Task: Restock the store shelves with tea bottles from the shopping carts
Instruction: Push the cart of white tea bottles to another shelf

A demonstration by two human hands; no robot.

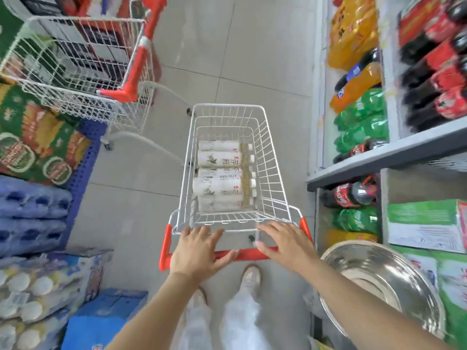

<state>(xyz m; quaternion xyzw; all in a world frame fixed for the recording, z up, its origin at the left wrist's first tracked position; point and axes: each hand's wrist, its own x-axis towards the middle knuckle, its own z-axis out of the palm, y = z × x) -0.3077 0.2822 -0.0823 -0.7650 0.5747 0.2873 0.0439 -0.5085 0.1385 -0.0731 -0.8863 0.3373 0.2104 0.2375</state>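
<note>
Pushing looks like the step in hand. In the head view the left hand (pixel 199 251) and right hand (pixel 285 242) both rest flat on the red plastic handle bar (pixel 247 254) of the small white wire shopping cart (pixel 275 178), fingers spread wide and gripping nothing. The white-labelled tea bottles (pixel 218 183) lie on their sides in a row on the cart's floor. The grey store shelf (pixel 379 161) with soda sits just to the right. Next, I guess: park alongside it, free one hand and reach down for a bottle. Can't tell where the tea slot is.
</note>
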